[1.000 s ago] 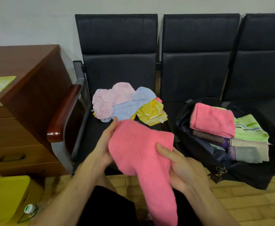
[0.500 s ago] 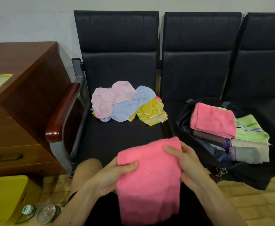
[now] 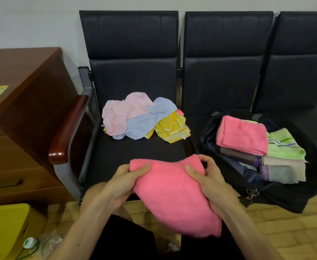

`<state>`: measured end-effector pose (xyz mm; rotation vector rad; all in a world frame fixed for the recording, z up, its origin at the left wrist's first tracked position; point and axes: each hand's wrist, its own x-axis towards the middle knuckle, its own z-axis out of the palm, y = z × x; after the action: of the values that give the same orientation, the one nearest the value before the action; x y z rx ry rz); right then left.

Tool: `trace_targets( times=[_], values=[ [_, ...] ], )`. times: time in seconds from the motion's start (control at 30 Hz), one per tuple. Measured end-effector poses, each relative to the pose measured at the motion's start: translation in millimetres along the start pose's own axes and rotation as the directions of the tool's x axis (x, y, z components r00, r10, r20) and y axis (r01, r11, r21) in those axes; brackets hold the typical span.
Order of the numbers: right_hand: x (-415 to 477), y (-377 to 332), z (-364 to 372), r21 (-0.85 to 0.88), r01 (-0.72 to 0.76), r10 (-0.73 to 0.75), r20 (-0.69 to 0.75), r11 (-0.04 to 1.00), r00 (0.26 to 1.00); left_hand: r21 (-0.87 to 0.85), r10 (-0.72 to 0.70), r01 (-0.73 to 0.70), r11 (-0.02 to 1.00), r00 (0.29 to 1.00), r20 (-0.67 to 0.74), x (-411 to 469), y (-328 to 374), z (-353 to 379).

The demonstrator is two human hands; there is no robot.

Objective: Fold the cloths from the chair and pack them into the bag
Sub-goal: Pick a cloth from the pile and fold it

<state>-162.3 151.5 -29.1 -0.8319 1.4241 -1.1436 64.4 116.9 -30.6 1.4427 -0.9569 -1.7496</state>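
Cloth (image 3: 174,192), pink, pinched at its top edge by both hands, left (image 3: 124,182) and right (image 3: 208,182), mid-fold; next, probably halve it, then bag (image 3: 278,194) it.

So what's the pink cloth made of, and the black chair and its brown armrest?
The bright pink cloth: probably terry or microfibre, fuzzy and matte. The black padded chair: likely faux leather or vinyl, smooth with a faint sheen. The reddish-brown armrest: seemingly varnished wood, glossy highlight at its rounded end, though possibly plastic.
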Motion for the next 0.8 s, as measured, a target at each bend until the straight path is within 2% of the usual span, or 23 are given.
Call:
trace_targets(
  times=[0.13,0.27,0.33,0.5,0.7,0.8],
  values=[
    [-0.2,-12.0,-6.3,-0.101,0.161,-0.154,0.073,0.982,0.985,-0.035,0.016,-0.019,0.999,0.997,-0.079,4.6,2.7,0.2],
    [4.8,-26.8,-11.4,-0.306,0.313,-0.277,0.157,0.899,0.948,-0.101,0.069,-0.09,0.991,0.978,-0.198,7.1,11.5,2.3],
    [8.3,-35.2,-13.7,-0.378,0.366,-0.319,0.183,0.85,0.93,-0.103,0.123,-0.144,0.984,0.976,-0.182,6.7,17.5,1.2],
    [14.9,-62.6,-14.5,-0.559,0.435,-0.362,0.243,0.706,0.9,0.135,0.324,-0.32,0.938,0.946,-0.004,3.2,40.1,-5.3],
    [19.8,-87.7,-13.4,-0.692,0.486,-0.422,0.28,0.533,0.862,0.418,0.462,-0.432,0.799,0.886,0.033,-0.5,64.6,-9.4],
    [18.5,-97.8,-13.5,-0.718,0.485,-0.438,0.273,0.5,0.856,0.563,0.528,-0.461,0.686,0.848,0.05,-3.7,72.2,-7.4]
  ],
)
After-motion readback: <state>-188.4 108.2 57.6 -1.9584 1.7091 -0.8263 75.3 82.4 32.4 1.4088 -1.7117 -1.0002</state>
